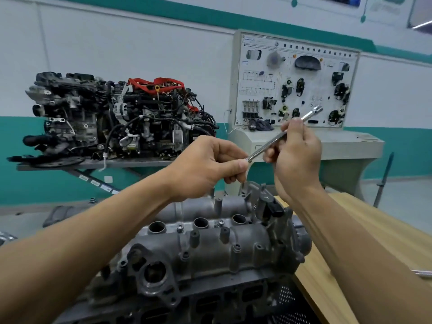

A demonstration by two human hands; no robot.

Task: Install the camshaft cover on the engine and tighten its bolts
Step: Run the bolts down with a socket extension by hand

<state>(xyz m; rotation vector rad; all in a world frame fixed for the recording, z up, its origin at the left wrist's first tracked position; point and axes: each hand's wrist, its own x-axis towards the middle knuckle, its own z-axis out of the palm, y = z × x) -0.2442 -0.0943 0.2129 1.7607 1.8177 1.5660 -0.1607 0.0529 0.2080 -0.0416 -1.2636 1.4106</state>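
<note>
Nearest, low in view: camshaft cover already seated on the engine, just beside a wooden table with a second chrome tool lying at its right edge. Between the round plug wells, two bright bolts standing proud of the cover, apparently dropped in but not yet run down; other holes along the flange too dark to judge. Above the cover and well clear of it, both hands up with one long chrome wrench bar slanting up to the right. Left hand pinching the bar's lower end between thumb and curled fingers, with something thin poking down beneath them, too small to name. Right hand wrapped round the middle of the shaft, swivel socket end free in the air beyond it. Judged as tool preparation at the start of tightening, cover placement done. Next move, likely: turn the socket end down, seat it squarely on a bolt head, steady the shaft with one hand and spin with the other, keeping the bar upright to avoid cross-threading. Farther back, a complete engine on a stand, then a training panel against the white and teal wall.
</note>
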